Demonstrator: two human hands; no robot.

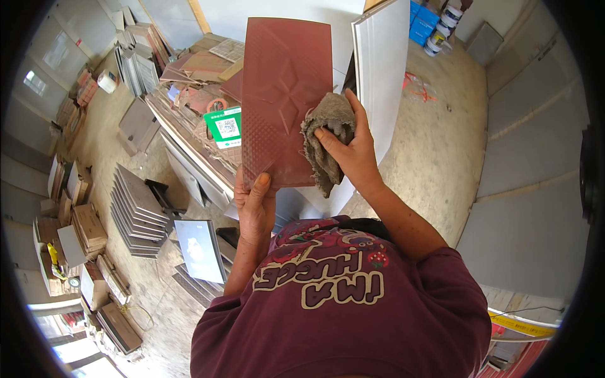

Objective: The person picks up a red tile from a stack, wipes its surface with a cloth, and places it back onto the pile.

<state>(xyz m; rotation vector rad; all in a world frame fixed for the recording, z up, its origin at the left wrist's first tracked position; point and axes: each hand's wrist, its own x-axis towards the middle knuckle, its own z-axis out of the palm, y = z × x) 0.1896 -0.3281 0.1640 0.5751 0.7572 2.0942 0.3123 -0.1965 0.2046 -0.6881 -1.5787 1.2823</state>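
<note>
A reddish-brown tile (283, 75) with a raised star pattern and a dotted texture is held upright in front of me. My left hand (255, 198) grips its lower left corner, the thumb lying on the face. A crumpled, frayed grey-brown rag (331, 129) is bunched in my right hand (353, 148), with the thumb across it. The rag lies against the tile's right edge, and part of the fingers is hidden behind the cloth.
Behind the tile, a cluttered table (189, 148) bears tile pieces and a green code card (225, 128). A white panel (378, 57) stands right of it. Tiles in a rack (138, 211) and cardboard boxes (88, 227) are at left; buckets (443, 28) stand far right.
</note>
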